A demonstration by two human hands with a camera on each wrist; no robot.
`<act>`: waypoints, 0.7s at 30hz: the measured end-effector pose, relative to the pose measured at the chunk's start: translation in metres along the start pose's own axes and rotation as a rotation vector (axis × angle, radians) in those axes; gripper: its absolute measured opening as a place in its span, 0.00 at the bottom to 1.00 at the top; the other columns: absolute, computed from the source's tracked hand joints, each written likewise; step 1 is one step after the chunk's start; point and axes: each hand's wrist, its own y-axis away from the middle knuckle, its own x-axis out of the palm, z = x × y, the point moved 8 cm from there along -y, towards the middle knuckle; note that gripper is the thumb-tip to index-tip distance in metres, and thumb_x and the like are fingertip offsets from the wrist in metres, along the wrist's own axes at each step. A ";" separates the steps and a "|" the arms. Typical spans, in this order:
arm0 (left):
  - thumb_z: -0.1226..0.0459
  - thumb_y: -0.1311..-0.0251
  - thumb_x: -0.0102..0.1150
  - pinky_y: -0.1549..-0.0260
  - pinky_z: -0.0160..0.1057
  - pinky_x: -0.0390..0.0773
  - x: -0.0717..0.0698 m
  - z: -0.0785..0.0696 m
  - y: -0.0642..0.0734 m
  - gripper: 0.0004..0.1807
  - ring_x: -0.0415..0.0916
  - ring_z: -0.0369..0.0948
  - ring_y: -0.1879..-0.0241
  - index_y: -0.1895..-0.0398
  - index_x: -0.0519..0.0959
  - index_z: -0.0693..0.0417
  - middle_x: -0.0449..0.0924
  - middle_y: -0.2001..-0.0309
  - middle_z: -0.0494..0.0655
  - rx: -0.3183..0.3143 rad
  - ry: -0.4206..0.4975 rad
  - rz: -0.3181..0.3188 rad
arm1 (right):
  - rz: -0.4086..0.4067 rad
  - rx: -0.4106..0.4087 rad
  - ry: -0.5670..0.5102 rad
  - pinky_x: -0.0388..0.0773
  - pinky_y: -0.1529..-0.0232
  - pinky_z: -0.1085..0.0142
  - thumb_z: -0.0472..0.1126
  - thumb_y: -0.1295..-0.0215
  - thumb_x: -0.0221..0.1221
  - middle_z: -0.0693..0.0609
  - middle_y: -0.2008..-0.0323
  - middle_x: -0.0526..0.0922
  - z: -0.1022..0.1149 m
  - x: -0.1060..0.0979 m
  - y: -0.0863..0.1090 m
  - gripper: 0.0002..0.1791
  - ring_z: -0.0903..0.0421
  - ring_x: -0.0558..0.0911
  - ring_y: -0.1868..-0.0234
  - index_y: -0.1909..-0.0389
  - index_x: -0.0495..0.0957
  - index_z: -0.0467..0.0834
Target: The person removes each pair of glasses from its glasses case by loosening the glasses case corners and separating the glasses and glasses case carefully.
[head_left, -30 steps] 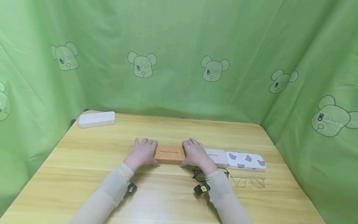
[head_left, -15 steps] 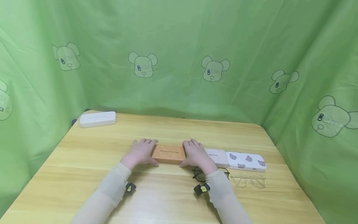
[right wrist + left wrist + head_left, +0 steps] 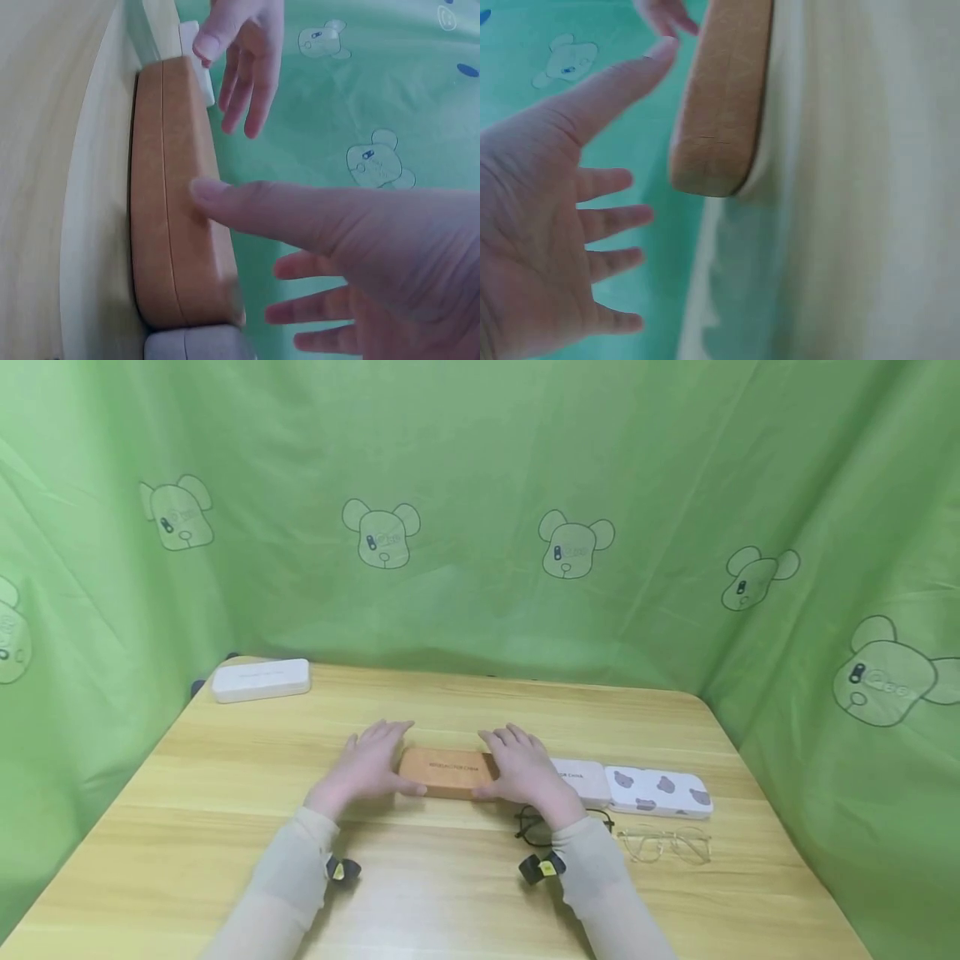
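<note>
An orange-brown glasses case (image 3: 446,770) with dark lettering lies closed in the middle of the wooden table. My left hand (image 3: 367,770) hovers at its left end; in the left wrist view the fingers (image 3: 615,223) are spread and apart from the case. My right hand (image 3: 521,770) is over the case's right end, fingers extended, with the thumb (image 3: 214,191) right at the case's front edge in the right wrist view. A pale glasses case (image 3: 583,782) sits against the orange-brown one, partly hidden behind the right hand.
A white case with bear prints (image 3: 660,792) continues the row to the right. Black-framed glasses (image 3: 536,828) and thin gold-framed glasses (image 3: 666,843) lie in front. Another white case (image 3: 261,680) rests at the table's far left corner. A green curtain (image 3: 480,593) surrounds the table.
My left hand has let go of the orange-brown case and moved slightly left, its fingers lifting. The right hand's fingers have also loosened and risen from it. The case stays in place.
</note>
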 end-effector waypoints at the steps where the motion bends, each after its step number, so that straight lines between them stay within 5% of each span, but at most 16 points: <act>1: 0.39 0.62 0.73 0.30 0.71 0.40 0.001 0.001 0.000 0.62 0.44 0.57 0.23 0.24 0.54 0.49 0.55 0.24 0.54 0.000 0.030 -0.011 | -0.017 -0.013 -0.001 0.54 0.27 0.39 0.63 0.53 0.70 0.39 0.30 0.66 0.003 -0.001 -0.001 0.55 0.38 0.58 0.26 0.28 0.59 0.43; 11: 0.38 0.59 0.71 0.31 0.71 0.30 0.025 0.020 -0.001 0.62 0.31 0.58 0.22 0.24 0.53 0.55 0.51 0.23 0.55 -0.034 0.229 -0.008 | -0.127 -0.143 0.014 0.59 0.27 0.43 0.59 0.49 0.69 0.39 0.33 0.69 0.036 0.010 -0.008 0.49 0.39 0.63 0.28 0.31 0.63 0.39; 21: 0.42 0.62 0.75 0.29 0.65 0.22 0.042 0.026 -0.004 0.61 0.31 0.58 0.22 0.26 0.56 0.56 0.50 0.23 0.58 -0.046 0.269 0.027 | -0.118 -0.113 0.003 0.60 0.28 0.43 0.54 0.51 0.72 0.40 0.35 0.71 0.038 0.021 -0.009 0.46 0.39 0.64 0.29 0.33 0.67 0.37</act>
